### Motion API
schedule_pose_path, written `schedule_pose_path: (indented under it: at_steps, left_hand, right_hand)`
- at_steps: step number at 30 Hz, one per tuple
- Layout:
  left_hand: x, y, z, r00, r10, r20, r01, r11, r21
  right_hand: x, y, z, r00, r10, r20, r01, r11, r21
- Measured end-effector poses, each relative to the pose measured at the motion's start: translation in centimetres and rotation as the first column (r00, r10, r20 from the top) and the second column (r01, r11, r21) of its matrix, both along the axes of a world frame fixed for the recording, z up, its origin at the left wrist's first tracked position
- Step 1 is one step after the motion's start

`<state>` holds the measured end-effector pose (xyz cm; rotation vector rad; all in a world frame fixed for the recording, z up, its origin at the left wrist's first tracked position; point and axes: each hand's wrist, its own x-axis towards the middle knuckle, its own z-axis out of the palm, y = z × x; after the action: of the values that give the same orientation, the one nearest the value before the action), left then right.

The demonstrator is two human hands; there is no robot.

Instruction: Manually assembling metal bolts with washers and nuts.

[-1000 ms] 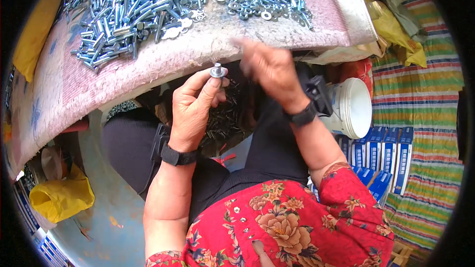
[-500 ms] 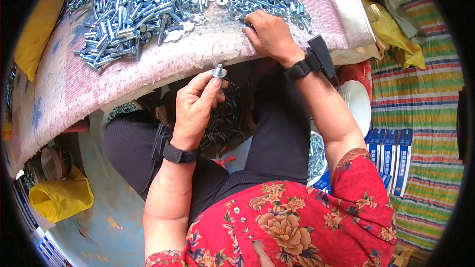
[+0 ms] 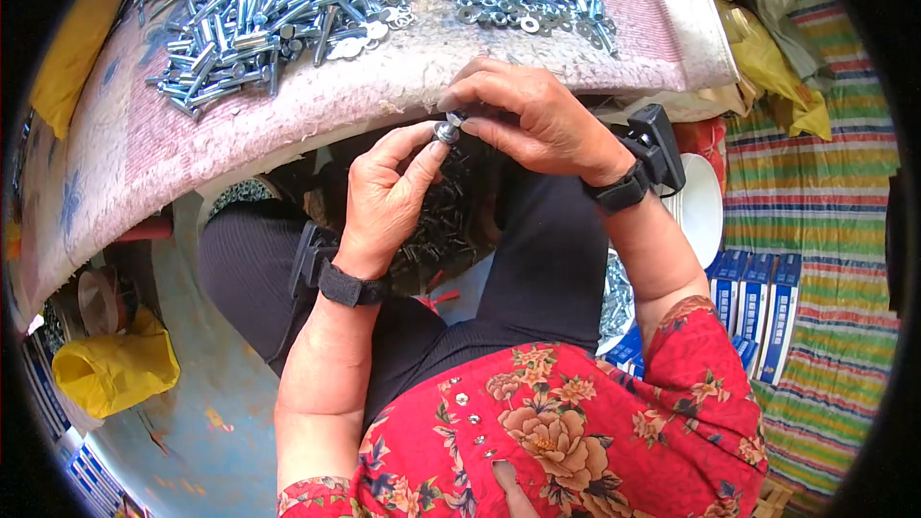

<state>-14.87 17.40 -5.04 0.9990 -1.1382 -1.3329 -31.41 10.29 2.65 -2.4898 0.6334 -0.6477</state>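
My left hand (image 3: 382,194) pinches a silvery bolt with a washer (image 3: 445,132) between thumb and fingertips, its end pointing up, just off the table's front edge. Against the bolt's end, my right hand (image 3: 539,123) pinches a small shiny metal piece, which looks like a nut (image 3: 456,119); the fingers partly cover it. Beyond both hands, a heap of silvery bolts (image 3: 240,24) lies on the pinkish cloth-covered table (image 3: 384,86). Nuts and flat washers (image 3: 529,25) are spread at the heap's right side.
Under the table, between my knees, lies a dark pile of metal parts (image 3: 446,216). A white bucket (image 3: 705,211) and blue-and-white boxes (image 3: 758,307) stand at the right on a striped sheet (image 3: 825,230). A yellow bag (image 3: 115,364) is at the left.
My right hand has come back from the washers and nuts on the table to the bolt, bringing a small metal piece. My left hand has shifted slightly right with the bolt.
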Motion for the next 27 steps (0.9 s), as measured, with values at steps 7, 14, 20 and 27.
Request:
schedule_pose_path:
  at_steps: [7,14,20,27]
  left_hand:
    - [0.1,0.0,-0.2,0.986,0.085,0.146,-0.062,0.986,-0.154]
    - [-0.4,0.4,0.9,0.997,-0.041,0.068,0.06,0.95,-0.307]
    - [0.7,0.7,0.0,0.991,0.109,-0.081,-0.129,0.939,-0.318]
    - [2.0,-0.2,1.0,0.913,0.085,-0.399,-0.078,0.996,0.034]
  right_hand:
    - [0.6,0.8,0.3,0.987,-0.102,-0.123,0.079,0.98,-0.182]
    - [0.7,1.2,-1.0,0.896,-0.333,0.295,0.244,0.922,0.301]
    - [5.7,6.0,0.2,0.972,0.003,0.234,0.024,0.994,-0.11]
    - [4.0,6.7,-0.2,0.837,-0.264,0.479,0.229,0.965,0.131]
